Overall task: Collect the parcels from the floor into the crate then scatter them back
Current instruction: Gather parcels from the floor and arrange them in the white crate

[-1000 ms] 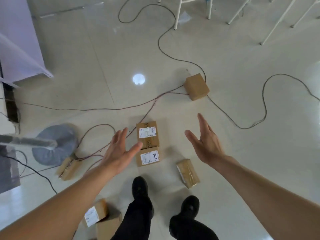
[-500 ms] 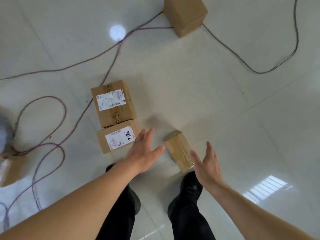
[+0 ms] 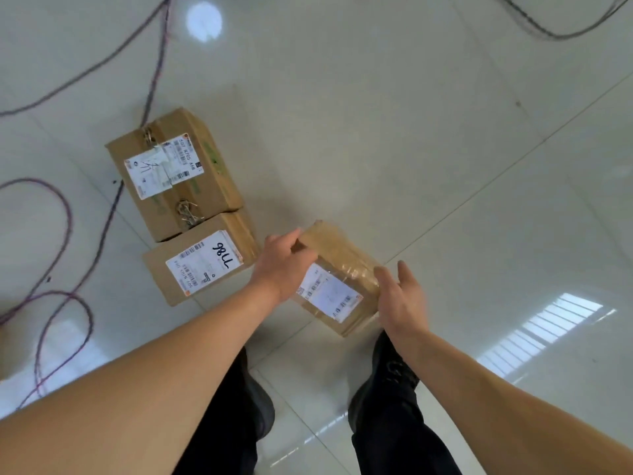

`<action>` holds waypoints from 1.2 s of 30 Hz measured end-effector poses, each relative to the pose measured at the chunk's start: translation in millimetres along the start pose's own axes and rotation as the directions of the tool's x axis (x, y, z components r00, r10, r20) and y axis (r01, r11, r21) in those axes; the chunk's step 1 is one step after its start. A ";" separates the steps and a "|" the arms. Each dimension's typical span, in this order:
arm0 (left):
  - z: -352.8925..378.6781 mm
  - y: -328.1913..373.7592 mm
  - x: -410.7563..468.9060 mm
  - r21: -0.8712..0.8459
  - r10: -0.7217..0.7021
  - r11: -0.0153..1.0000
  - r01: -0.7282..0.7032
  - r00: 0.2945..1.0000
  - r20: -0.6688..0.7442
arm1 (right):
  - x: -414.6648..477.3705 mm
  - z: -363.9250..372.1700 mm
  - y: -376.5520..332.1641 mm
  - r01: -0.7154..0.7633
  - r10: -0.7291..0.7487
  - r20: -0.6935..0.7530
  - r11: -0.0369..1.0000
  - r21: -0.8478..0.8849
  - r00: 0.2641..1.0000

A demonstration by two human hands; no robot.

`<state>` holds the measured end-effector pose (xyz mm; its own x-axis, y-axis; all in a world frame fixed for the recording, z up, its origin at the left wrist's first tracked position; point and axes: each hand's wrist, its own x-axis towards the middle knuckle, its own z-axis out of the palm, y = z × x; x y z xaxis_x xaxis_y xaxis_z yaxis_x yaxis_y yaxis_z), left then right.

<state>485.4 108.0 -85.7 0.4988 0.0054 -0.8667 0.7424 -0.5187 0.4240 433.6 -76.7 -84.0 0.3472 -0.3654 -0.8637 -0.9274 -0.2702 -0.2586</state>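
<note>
Closing on the small brown cardboard parcel wrapped in glossy clear tape (image 3: 342, 250), you look to be in the collecting half of the task, at the point of taking one parcel up. Your left grip (image 3: 281, 265) has its fingers curled over the parcel's far upper edge and holds it. Your right grip (image 3: 403, 303) lies against the opposite end with fingers fairly straight and the thumb on top, pressing rather than wrapping. The parcel sits between the two grips, tilted, with its white label facing you. Whether it has left the floor cannot be told.

The next move probably calls for firmer pressure from the right grip, since the tape looks slick, followed by a level lift. The crate is not in view, so you will have to turn and find it before carrying anything over.

Just beyond your left grip lies a brown cardboard box with a white label and handwritten black marks (image 3: 202, 260). Touching it on the far side is a larger brown cardboard box with stapled flaps (image 3: 178, 173). Both wait for later trips.

Everything rests on a pale, glossy tiled floor (image 3: 428, 138) that mirrors a round lamp and a slatted window. Thin dark cables (image 3: 70, 231) loop across it well out from the left grip, and these could catch a foot. Your black shoes stand directly under both grips.
</note>
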 end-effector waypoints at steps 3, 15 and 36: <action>-22.2 -3.9 8.5 -0.098 -0.038 0.994 0.040 0.999 0.023 | 13.3 -0.7 -20.2 0.003 -0.003 0.005 0.990 0.139 1.000; -4.1 -45.1 11.7 -0.200 -0.107 0.971 0.135 0.984 0.144 | 14.2 46.6 13.3 -0.326 0.301 0.126 0.883 0.338 0.945; -160.8 281.6 -347.7 -0.373 0.327 0.863 -0.341 0.939 -0.103 | -332.0 -223.9 -242.3 0.486 -0.371 -0.320 0.735 0.473 0.872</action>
<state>592.9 97.5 377.3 0.7574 -0.0763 -0.6485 0.6371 -0.1310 0.7596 574.1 -89.4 362.3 0.6912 -0.5030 -0.5188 -0.5783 0.0453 -0.8145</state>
